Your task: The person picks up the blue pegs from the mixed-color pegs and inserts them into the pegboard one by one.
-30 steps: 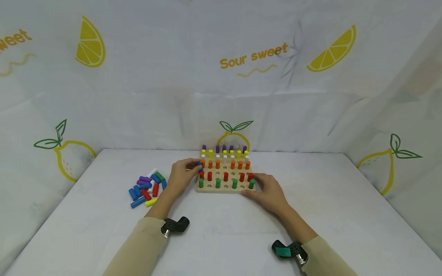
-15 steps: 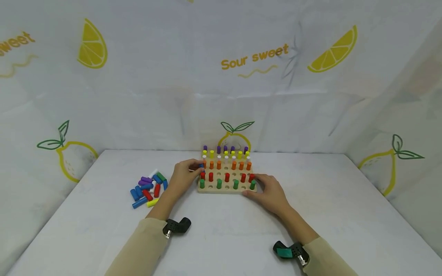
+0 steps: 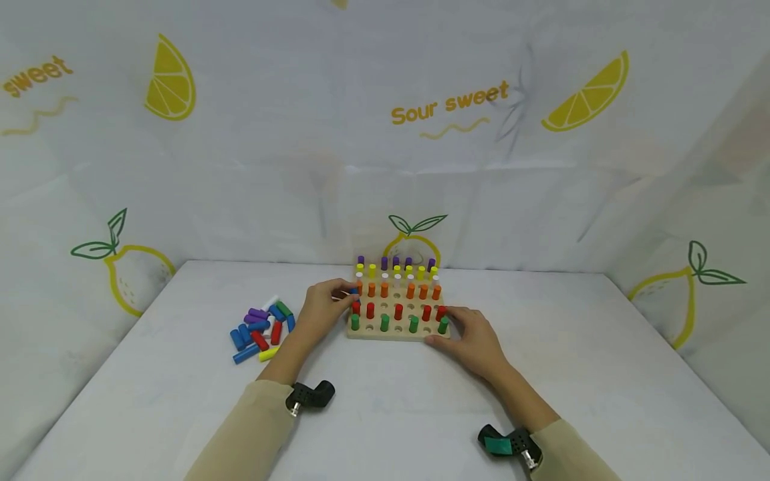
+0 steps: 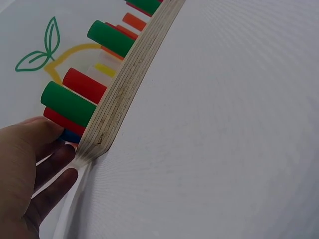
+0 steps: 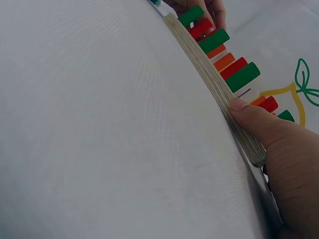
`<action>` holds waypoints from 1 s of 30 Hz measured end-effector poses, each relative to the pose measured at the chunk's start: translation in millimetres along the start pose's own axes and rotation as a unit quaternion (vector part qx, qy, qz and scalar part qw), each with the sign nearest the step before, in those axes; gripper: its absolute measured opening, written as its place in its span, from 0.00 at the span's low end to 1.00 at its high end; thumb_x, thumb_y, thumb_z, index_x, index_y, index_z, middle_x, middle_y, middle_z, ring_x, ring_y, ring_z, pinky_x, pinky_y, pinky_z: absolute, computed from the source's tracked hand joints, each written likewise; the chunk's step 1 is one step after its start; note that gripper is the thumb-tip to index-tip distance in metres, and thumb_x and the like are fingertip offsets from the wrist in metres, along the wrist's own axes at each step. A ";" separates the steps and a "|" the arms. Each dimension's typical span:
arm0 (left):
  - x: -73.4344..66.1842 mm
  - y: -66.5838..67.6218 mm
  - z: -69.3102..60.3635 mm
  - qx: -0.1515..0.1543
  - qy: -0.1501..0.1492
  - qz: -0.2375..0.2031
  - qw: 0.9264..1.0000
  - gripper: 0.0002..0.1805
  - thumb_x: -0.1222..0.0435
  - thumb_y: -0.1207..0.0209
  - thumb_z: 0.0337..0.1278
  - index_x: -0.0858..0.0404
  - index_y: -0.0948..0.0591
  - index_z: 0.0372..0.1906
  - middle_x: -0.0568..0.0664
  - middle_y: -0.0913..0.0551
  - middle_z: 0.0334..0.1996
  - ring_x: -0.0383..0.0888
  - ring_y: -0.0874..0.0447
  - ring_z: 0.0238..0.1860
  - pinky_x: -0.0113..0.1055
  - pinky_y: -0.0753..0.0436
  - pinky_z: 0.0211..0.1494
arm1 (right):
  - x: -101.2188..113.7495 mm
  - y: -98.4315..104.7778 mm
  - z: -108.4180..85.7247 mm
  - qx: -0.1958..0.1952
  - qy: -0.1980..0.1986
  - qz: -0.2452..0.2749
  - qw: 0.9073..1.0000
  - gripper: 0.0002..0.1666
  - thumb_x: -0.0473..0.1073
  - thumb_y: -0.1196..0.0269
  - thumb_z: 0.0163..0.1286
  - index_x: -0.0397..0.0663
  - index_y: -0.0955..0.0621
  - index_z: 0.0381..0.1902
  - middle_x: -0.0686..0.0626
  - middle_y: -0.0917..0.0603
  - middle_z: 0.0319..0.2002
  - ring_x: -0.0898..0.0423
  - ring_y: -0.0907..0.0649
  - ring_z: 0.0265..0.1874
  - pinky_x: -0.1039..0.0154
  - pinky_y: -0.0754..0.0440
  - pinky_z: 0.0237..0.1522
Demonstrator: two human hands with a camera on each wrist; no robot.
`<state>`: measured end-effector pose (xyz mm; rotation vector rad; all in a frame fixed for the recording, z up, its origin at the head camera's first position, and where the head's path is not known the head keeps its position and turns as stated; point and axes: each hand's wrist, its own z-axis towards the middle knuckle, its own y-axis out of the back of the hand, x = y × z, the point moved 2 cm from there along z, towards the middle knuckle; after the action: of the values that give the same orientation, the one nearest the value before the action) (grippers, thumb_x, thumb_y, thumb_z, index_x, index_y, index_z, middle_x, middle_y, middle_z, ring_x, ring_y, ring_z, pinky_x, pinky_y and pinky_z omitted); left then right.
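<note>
A wooden pegboard (image 3: 397, 337) stands on the table with rows of purple, yellow, white, orange, red and green pegs. At its left edge my left hand (image 3: 323, 308) pinches a blue peg (image 3: 355, 291) between thumb and fingers, beside the orange and red rows. In the left wrist view that blue peg (image 4: 71, 136) shows low behind a red and a green peg (image 4: 68, 103), partly hidden by the thumb. My right hand (image 3: 475, 342) grips the board's front right corner; in the right wrist view its thumb presses the board's edge (image 5: 209, 74).
Left of the board lies a loose pile of blue, purple, white, red, green and yellow pegs, among them a yellow peg (image 3: 269, 353) and a red peg (image 3: 276, 333). Behind the white table (image 3: 385, 414) hangs a white cloth (image 3: 271, 167) printed with lemons.
The whole head view has shifted slightly. Both hands keep their places at the board, and the blue peg has come down a little, now more hidden by the left fingers.
</note>
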<state>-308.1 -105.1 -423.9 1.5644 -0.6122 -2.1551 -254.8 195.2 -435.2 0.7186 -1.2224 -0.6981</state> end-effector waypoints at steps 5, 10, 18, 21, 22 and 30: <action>-2.1 0.0 -0.3 0.014 0.008 0.005 1.000 0.10 0.64 0.34 0.64 0.58 0.11 0.49 0.49 0.10 0.45 0.45 0.13 0.47 0.42 0.13 0.55 | 0.6 0.6 0.9 -0.002 0.005 0.000 1.000 0.45 0.62 0.26 0.58 0.42 0.22 0.66 0.41 0.19 0.64 0.41 0.25 0.67 0.41 0.28 0.69; -1.6 0.9 0.4 0.021 0.011 -0.002 1.000 0.10 0.64 0.34 0.64 0.58 0.11 0.49 0.49 0.10 0.46 0.45 0.13 0.49 0.42 0.13 0.57 | 0.8 1.2 1.3 -0.003 0.009 -0.003 1.000 0.44 0.62 0.26 0.58 0.42 0.22 0.65 0.41 0.19 0.64 0.40 0.25 0.67 0.40 0.28 0.69; -2.4 8.6 -1.5 0.047 0.016 -0.004 0.999 0.10 0.64 0.33 0.63 0.58 0.11 0.48 0.49 0.10 0.47 0.46 0.12 0.48 0.42 0.13 0.54 | 0.4 0.0 -1.0 0.004 -0.003 -0.005 1.000 0.46 0.63 0.27 0.58 0.42 0.23 0.66 0.40 0.20 0.65 0.40 0.26 0.67 0.40 0.28 0.70; -2.5 13.7 -0.3 0.060 0.022 0.007 0.998 0.10 0.64 0.34 0.64 0.57 0.11 0.48 0.49 0.10 0.47 0.45 0.12 0.48 0.41 0.13 0.54 | 1.4 0.5 -1.0 0.003 0.000 -0.007 1.000 0.46 0.64 0.27 0.58 0.42 0.23 0.66 0.40 0.19 0.65 0.40 0.25 0.67 0.39 0.27 0.69; -2.5 16.2 0.8 0.062 0.024 0.014 0.998 0.10 0.64 0.34 0.64 0.57 0.11 0.48 0.49 0.10 0.47 0.45 0.12 0.48 0.40 0.13 0.54 | 1.7 1.0 -0.9 0.002 0.001 -0.008 1.000 0.46 0.64 0.27 0.58 0.42 0.23 0.66 0.40 0.19 0.64 0.40 0.25 0.67 0.39 0.27 0.69; -5.6 65.8 0.6 0.037 0.004 0.134 0.990 0.14 0.59 0.39 0.70 0.60 0.13 0.52 0.54 0.11 0.48 0.52 0.14 0.52 0.50 0.16 0.57 | 1.3 1.0 -0.4 0.005 0.004 -0.012 1.000 0.47 0.65 0.27 0.58 0.41 0.24 0.67 0.39 0.20 0.65 0.39 0.26 0.68 0.39 0.28 0.70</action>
<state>-302.7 -156.0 -382.1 1.4361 -0.8565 -1.9453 -254.1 194.9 -433.8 0.7445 -1.2117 -0.7083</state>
